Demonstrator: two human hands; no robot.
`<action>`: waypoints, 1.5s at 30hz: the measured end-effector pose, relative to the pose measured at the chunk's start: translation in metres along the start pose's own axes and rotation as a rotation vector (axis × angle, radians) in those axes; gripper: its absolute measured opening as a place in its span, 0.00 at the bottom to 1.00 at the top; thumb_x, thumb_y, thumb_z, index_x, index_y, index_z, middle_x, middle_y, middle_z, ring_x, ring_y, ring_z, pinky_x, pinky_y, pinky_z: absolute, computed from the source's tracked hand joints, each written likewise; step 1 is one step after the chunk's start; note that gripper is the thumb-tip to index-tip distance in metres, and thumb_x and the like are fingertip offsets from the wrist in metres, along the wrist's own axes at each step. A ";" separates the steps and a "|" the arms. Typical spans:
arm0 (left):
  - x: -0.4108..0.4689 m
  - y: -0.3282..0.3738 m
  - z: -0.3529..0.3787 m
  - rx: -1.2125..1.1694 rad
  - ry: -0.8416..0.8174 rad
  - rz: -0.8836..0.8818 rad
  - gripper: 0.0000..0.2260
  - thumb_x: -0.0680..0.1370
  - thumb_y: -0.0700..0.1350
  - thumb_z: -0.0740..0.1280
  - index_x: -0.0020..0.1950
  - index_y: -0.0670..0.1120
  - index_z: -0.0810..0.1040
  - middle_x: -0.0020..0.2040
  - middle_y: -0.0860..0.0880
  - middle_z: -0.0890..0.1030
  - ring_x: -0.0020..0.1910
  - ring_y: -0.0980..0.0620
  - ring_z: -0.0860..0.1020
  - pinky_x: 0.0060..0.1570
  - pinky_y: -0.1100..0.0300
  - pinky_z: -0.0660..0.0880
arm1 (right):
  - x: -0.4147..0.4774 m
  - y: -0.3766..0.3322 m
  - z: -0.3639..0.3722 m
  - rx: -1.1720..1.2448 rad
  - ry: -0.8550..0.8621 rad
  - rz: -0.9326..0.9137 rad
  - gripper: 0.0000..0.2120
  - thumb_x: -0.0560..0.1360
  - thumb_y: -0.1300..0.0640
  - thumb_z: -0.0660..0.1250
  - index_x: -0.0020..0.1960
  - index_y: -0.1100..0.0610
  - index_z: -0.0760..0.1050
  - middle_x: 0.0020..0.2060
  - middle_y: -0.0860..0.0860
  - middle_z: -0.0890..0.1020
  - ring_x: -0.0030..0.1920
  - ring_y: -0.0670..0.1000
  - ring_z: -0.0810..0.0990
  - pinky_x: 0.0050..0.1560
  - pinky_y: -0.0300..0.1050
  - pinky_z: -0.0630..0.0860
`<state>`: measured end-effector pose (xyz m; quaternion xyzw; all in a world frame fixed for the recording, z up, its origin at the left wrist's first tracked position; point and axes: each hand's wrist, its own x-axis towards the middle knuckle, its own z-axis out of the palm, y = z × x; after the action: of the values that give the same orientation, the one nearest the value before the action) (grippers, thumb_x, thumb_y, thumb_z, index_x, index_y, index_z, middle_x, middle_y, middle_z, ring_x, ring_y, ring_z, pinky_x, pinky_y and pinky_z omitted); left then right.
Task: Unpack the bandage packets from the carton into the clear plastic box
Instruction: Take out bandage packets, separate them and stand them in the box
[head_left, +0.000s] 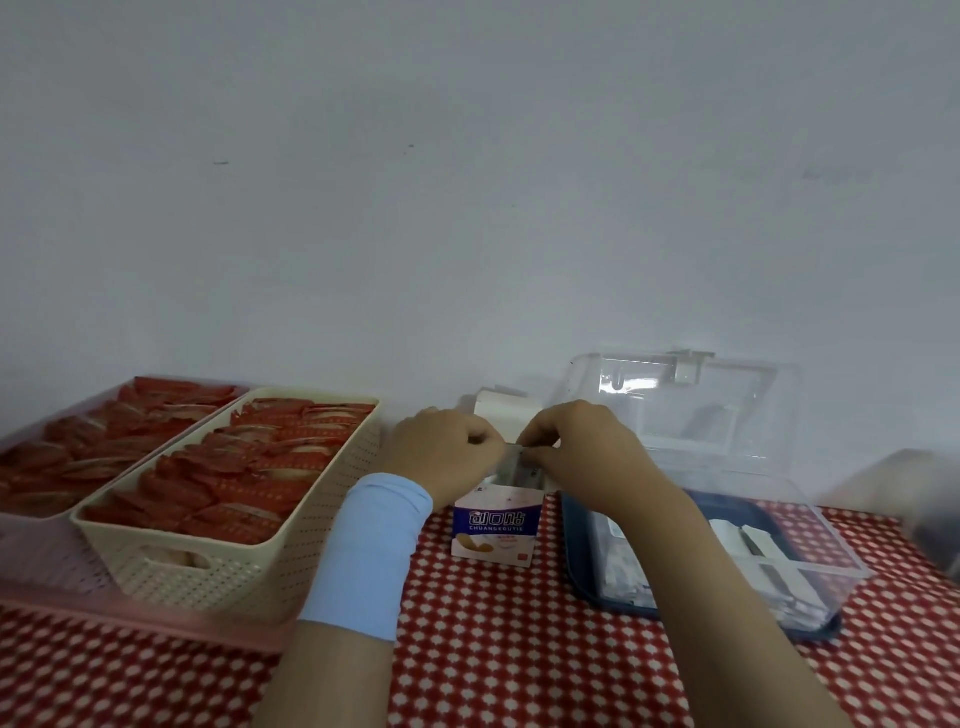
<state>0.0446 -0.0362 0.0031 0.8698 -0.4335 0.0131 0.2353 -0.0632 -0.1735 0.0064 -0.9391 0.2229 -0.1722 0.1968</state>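
Inspection from the head view.

- The carton (496, 525) stands upright on the red-and-white checked worktop (493, 649), between a cream basket (234, 566) and the clear plastic box (826, 540). It is white with a blue-purple band, printed "CHUANGKOUTIE" above a picture of a plaster. Its top flap (498, 410) is open and stands up behind.
- Pale bandage packets (519, 465) stick up out of the carton's mouth.
- My right hand (582, 452) has curled fingers pinching the top of the packets.
- My left hand (441, 449), with a light blue wristband (369, 551), is curled against them from the other side. It appears to pinch the same edge, though the contact is blurred.
- The box sits just right of the carton with its lid (675, 395) raised toward the wall. White packets (748, 540) lie inside on a dark blue base.
- The cream basket and the pink one (31, 571) beside it hold red wrappers (249, 483).
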 end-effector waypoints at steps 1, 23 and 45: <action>-0.001 0.002 0.000 0.021 0.000 0.003 0.13 0.78 0.58 0.61 0.47 0.56 0.83 0.45 0.54 0.82 0.47 0.52 0.77 0.52 0.51 0.76 | 0.000 0.000 0.000 -0.001 0.005 -0.007 0.05 0.78 0.54 0.68 0.50 0.48 0.83 0.44 0.43 0.83 0.45 0.45 0.81 0.51 0.46 0.81; 0.008 -0.001 0.006 -0.553 0.451 -0.076 0.09 0.79 0.47 0.68 0.41 0.45 0.82 0.36 0.49 0.83 0.39 0.48 0.81 0.45 0.49 0.79 | -0.005 0.001 -0.019 0.369 0.160 0.023 0.05 0.78 0.58 0.70 0.46 0.49 0.80 0.37 0.45 0.84 0.32 0.44 0.81 0.28 0.28 0.71; -0.016 0.019 -0.019 -1.372 -0.345 -0.068 0.16 0.81 0.49 0.60 0.60 0.40 0.78 0.52 0.39 0.85 0.50 0.40 0.84 0.55 0.45 0.80 | -0.021 -0.017 -0.045 0.736 0.129 -0.241 0.06 0.77 0.65 0.69 0.45 0.56 0.81 0.37 0.48 0.86 0.39 0.41 0.84 0.39 0.33 0.78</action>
<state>0.0235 -0.0262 0.0242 0.5280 -0.3476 -0.4086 0.6584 -0.0936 -0.1620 0.0475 -0.8125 0.0462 -0.3211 0.4843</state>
